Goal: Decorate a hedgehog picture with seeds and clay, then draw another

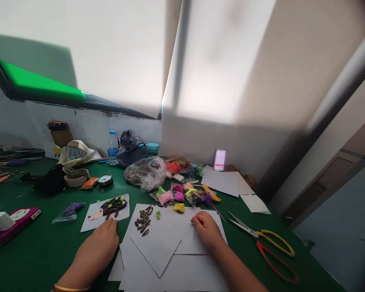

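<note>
Here we are at the green worktop [33,263], and the right hand [207,231] is pressed down on a loose stack of white paper sheets [176,267], fingers curled over with the tips tucked out of sight, so I can't tell whether anything small sits beneath them. Over on the left, the left hand [94,247] reaches the left edge of the sheets, fingers lying loosely together with nothing showing in them. A gold bangle [72,288] on that wrist is cut off by the bottom of the frame.

Between the hands, a small cluster of striped sunflower seeds [143,221] sits on the top sheet, with a green crumb of clay [158,215] just beside it. Just past the left fingers lies a card with a seed-covered hedgehog picture [108,211]. Behind the sheets, there's a heap of packets of coloured clay [173,196] and a clear plastic bag of seeds [145,173]. To the right, scissors with red and yellow handles [261,247] lie with their blades apart. Further back, a pale upright object [220,159] is blurred beyond recognition, and a pink case [13,225] is partly covered at the left.
</note>
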